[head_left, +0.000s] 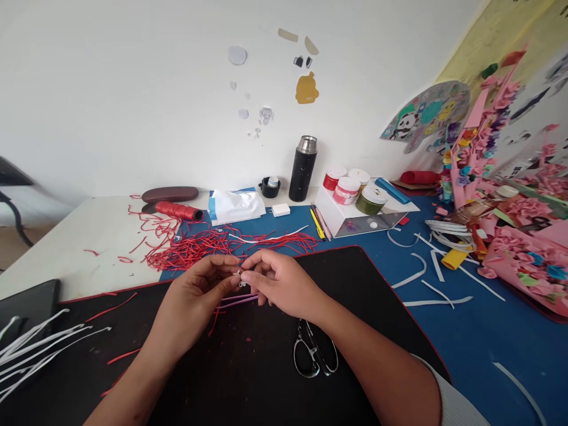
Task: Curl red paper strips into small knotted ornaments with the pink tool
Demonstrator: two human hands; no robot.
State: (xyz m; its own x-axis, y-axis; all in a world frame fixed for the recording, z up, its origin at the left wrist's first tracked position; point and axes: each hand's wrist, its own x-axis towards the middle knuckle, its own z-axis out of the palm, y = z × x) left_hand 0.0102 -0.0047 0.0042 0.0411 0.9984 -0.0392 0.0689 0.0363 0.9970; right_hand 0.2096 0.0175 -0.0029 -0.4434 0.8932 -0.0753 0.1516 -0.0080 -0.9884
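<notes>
My left hand (195, 302) and my right hand (284, 284) meet above the black mat, fingertips almost touching. Between them they pinch a small white looped piece (242, 283), perhaps knotted cord; its exact kind is too small to make out. Just beneath the fingers lie thin purple sticks (239, 300), partly covered by my right hand. A pair of scissors (313, 354) rests on the mat below my right wrist, its blades hidden under the hand and forearm. Behind my hands spreads a pile of cut red cords (190, 248).
A black mat (248, 378) covers the front. White strips (39, 349) lie left, more white strips (439, 302) right. At the back stand a red thread spool (180, 210), tissue pack (237, 205), black thermos (303, 171) and a box (346, 220) with several jars. Pink paper flowers (528, 260) crowd the right.
</notes>
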